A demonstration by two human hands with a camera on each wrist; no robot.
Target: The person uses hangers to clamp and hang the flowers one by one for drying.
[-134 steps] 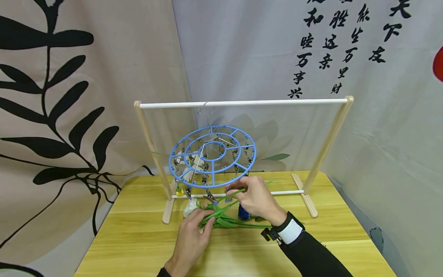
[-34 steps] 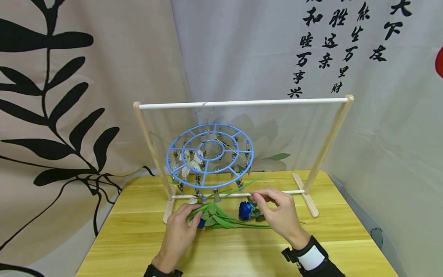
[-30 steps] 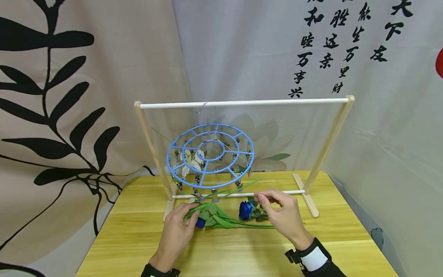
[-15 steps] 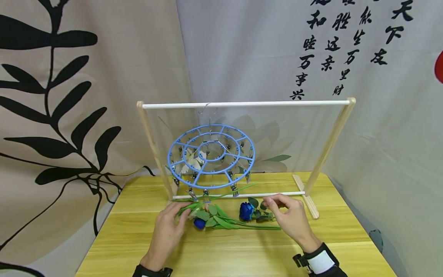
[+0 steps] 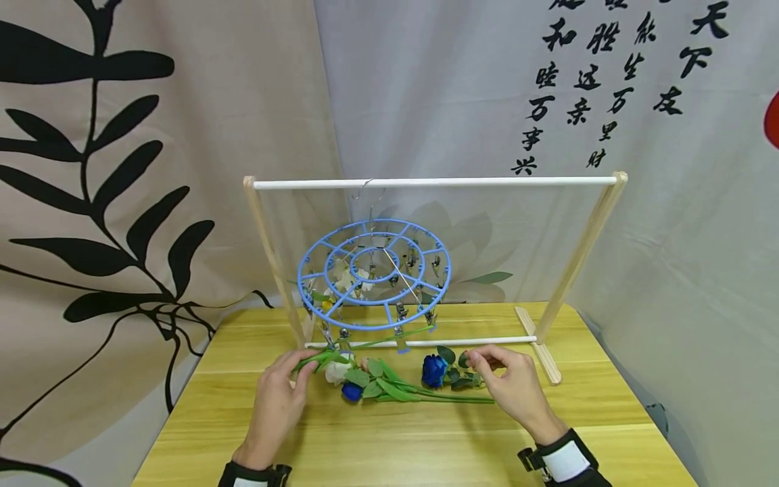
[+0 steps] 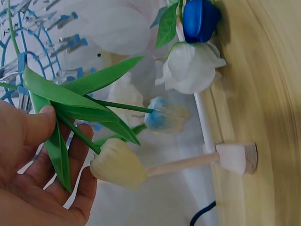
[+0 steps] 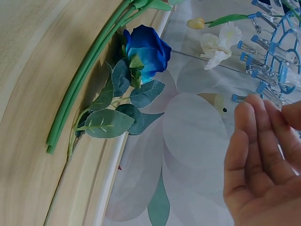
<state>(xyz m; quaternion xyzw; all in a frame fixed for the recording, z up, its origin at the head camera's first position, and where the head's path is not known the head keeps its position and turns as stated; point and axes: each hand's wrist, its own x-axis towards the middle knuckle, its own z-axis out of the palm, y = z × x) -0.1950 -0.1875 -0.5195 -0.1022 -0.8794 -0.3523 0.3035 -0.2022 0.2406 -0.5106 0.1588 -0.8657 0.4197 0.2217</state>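
Note:
My left hand pinches green tulip leaves and stems between thumb and fingers. In the left wrist view, a cream tulip and a blue-and-white tulip hang beyond the fingertips. Their green stem reaches to the clips of a round blue clip hanger, which hangs from a rack's top bar. My right hand has loosely bent fingers and nothing visible between them. It hovers beside a blue rose with dark leaves, which lies on the table.
On the wooden table, a white rose, a blue bud and long green stems lie before the rack. Among the hanger's clips, white flowers and a yellow bud hang.
My right hand has left a clip at the hanger's front edge and drawn back to the right. My left hand has moved left with the tulips, and the hanger has turned.

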